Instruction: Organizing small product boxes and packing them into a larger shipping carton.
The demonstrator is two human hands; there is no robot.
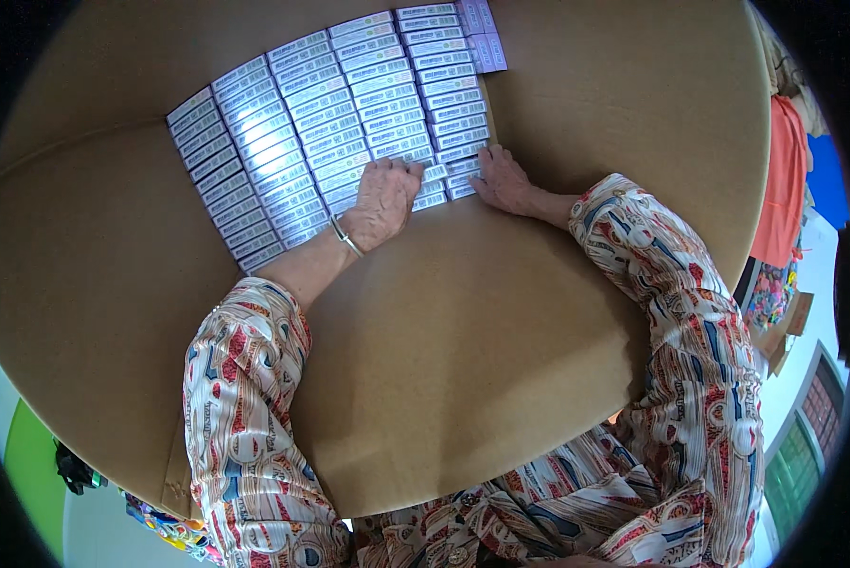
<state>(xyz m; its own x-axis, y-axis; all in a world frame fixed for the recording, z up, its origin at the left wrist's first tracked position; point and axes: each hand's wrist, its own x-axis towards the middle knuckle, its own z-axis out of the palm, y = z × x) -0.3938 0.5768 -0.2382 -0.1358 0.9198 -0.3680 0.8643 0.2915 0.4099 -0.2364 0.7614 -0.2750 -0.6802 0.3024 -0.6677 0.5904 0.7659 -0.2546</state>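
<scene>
Columns of small flat white boxes point(302, 104) with printed labels on their narrow sides are packed tightly inside a large brown carton point(425, 341). My left hand point(384, 201), with a bracelet at its wrist, lies over the near end of the middle columns. Its fingers are curled, and a slightly skewed small white box point(434, 173) sticks out beside them, seemingly in their grip. My right hand point(506, 180) rests against the near right end of the rightmost column, thumb and fingers apart. The left palm hides some boxes beneath it.
Purple-and-white small boxes point(486, 47) stand turned at the far right end of the stack. The carton's walls rise around both arms. Beyond its right side are an orange cloth point(778, 185) and an open cardboard box point(787, 333); a green surface point(35, 478) shows at lower left.
</scene>
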